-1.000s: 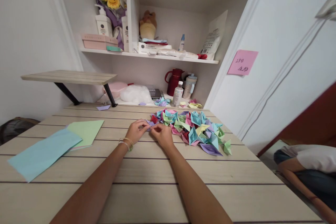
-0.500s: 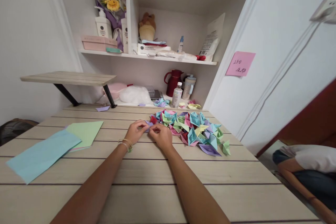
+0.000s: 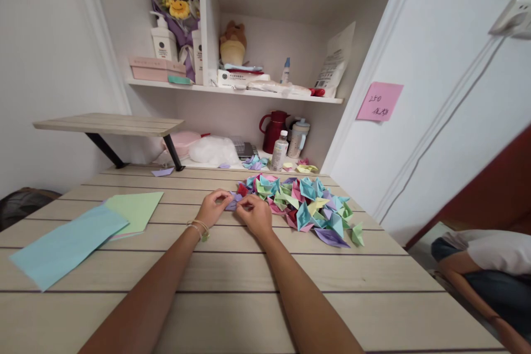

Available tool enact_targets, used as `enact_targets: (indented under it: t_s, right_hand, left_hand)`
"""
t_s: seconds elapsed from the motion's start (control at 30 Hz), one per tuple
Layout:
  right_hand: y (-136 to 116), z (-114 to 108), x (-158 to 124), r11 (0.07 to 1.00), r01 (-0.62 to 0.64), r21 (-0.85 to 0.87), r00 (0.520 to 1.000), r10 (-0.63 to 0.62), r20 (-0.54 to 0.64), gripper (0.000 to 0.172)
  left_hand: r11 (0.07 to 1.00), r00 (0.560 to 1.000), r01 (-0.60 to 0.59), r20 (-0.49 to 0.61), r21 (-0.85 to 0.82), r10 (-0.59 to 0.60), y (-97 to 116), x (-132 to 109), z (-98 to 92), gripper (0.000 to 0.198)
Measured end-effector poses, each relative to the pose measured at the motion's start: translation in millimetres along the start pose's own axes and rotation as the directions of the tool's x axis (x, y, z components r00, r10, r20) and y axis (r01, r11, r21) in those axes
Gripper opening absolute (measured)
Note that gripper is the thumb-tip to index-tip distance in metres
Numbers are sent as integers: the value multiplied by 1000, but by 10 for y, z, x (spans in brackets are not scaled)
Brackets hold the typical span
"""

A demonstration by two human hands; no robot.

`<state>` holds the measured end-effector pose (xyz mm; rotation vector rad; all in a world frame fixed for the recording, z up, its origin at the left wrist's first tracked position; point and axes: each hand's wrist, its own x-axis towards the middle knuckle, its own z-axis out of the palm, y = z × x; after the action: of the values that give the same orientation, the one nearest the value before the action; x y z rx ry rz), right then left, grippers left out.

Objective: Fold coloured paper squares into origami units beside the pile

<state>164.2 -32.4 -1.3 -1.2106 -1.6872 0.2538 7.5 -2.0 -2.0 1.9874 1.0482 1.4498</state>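
Between my two hands is a small piece of folded purple paper (image 3: 233,201), pinched at both sides just above the table. My left hand (image 3: 214,207), with bracelets at the wrist, closes thumb and fingers on its left edge. Its right side is in the fingertips of my right hand (image 3: 254,213). Part of the paper is hidden by the fingers. Right beside my right hand spreads a pile of folded paper boats (image 3: 307,204) in blue, green, pink, purple and yellow.
Flat sheets, a blue one (image 3: 68,246) and a green one (image 3: 139,207), lie at left. A plastic bottle (image 3: 279,150) and red jug (image 3: 275,131) stand at the back. A small raised shelf (image 3: 108,123) is at back left. Another person (image 3: 489,265) bends down at far right.
My left fingers have shifted slightly left, and more of the purple paper shows between my hands. Both hands still hold it. The pile is unchanged.
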Motion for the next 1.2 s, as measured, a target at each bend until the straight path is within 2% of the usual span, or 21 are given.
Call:
enact_targets:
  t_s: [0.13,0.27,0.37,0.57,0.73,0.8,0.87,0.93,1.0,1.1,1.2]
  right_hand:
    - [-23,-5,-6,999,-6,-40,1000,6,-9,9]
    - [-37,-1,-21,994,7,-105,999,-12,-47,17]
    - [-19,15,-28,984,31,-177,998,-40,-47,14]
    - [8,56,-30,962,93,-257,993,-107,-41,11]
    - [-17,53,-31,964,112,-240,992,-123,-33,8]
    - [-5,48,-24,973,85,-213,995,-95,-37,8]
    - [27,49,-7,985,48,-166,997,-57,-51,10]
    - [73,56,15,995,11,-100,998,-18,-65,11]
    - [120,65,36,1000,-18,-14,997,17,-70,12]
    - [165,69,57,993,-23,112,998,30,-61,12]
    - [171,59,67,986,-4,168,997,16,-73,10]
  left_hand:
    - [999,999,-33,31,18,33,5,6,-5,17]
    - [997,996,-69,63,40,66,33,7,3,16]
    - [995,993,-90,81,38,87,45,4,12,17]
    - [999,997,-52,57,8,52,31,-6,17,18]
    - [998,997,-25,76,-53,29,51,-21,22,17]
    - [993,997,20,71,-119,-12,57,-25,29,17]
    - [965,992,125,56,-230,-115,50,-23,35,22]
    - [896,968,251,70,-366,-242,29,-17,35,35]
    - [816,937,347,130,-462,-325,-2,-9,29,43]
    - [748,906,423,223,-511,-360,-40,2,13,41]
    - [736,899,438,244,-516,-363,-44,7,-2,41]
